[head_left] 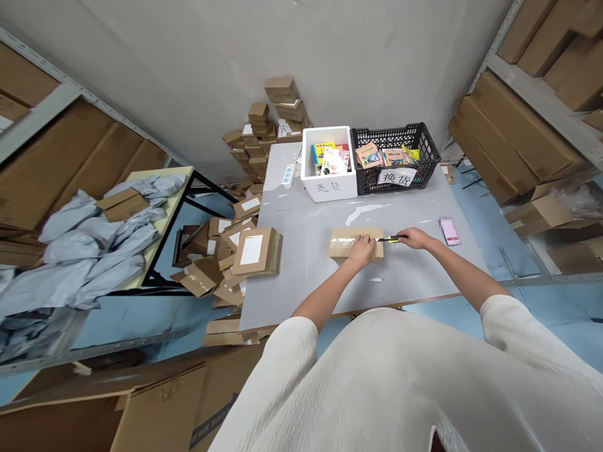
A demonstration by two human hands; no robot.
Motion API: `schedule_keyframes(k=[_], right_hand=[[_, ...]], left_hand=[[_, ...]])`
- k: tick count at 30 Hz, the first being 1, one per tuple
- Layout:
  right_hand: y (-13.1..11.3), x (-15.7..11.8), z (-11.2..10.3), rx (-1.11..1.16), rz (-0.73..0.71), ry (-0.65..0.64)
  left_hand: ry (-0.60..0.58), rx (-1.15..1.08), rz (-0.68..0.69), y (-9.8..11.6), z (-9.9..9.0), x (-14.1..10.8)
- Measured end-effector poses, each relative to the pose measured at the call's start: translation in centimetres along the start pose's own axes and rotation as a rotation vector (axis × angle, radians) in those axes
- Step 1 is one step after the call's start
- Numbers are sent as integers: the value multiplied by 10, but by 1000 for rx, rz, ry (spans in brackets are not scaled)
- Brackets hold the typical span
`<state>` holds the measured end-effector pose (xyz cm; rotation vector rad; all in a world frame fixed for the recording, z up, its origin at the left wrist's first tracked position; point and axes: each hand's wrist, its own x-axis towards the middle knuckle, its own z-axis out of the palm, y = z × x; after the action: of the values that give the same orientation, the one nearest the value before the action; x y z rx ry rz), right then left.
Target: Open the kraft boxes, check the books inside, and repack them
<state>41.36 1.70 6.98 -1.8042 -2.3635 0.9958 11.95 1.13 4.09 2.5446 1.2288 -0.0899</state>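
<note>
A small taped cardboard box (343,243) lies on the grey table (306,276) in front of me. On its top rests my left hand (362,250), fingers spread and pressing it down. My right hand (412,238) is closed around a black and yellow utility knife (394,238). The knife's front end reaches the right side of the box, at the line of shiny tape. How far the blade is out cannot be made out.
Behind the box stand a white foam bin (328,188) and a black plastic crate (419,172), both holding books. A phone (450,231) lies at the right. A stack of labelled boxes (257,252) sits at the left edge, with several loose cartons beyond it.
</note>
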Motion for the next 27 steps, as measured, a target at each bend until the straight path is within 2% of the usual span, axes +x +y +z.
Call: schedule_keyframes(k=[3, 6, 10, 15, 19, 21, 24, 27], right_hand=[[-9, 10, -4, -153, -22, -18], [-15, 19, -7, -198, -24, -66], [-9, 21, -7, -20, 60, -167], [4, 5, 3, 247, 175, -281], [8, -6, 13, 343, 175, -321], [10, -9, 17, 379, 157, -314], [11, -12, 18, 458, 186, -210], [8, -17, 15, 592, 254, -103]], left_hand=[[8, -25, -9, 1, 0, -2], [15, -48, -18, 0, 1, -3], [21, -57, -24, -1, 2, -4], [26, -71, -27, -2, 3, -2], [15, -75, -51, -2, 0, -2], [-2, -66, -57, -1, -3, -3], [-9, -68, -35, -2, -6, -5], [58, -119, -45, -6, -10, -6]])
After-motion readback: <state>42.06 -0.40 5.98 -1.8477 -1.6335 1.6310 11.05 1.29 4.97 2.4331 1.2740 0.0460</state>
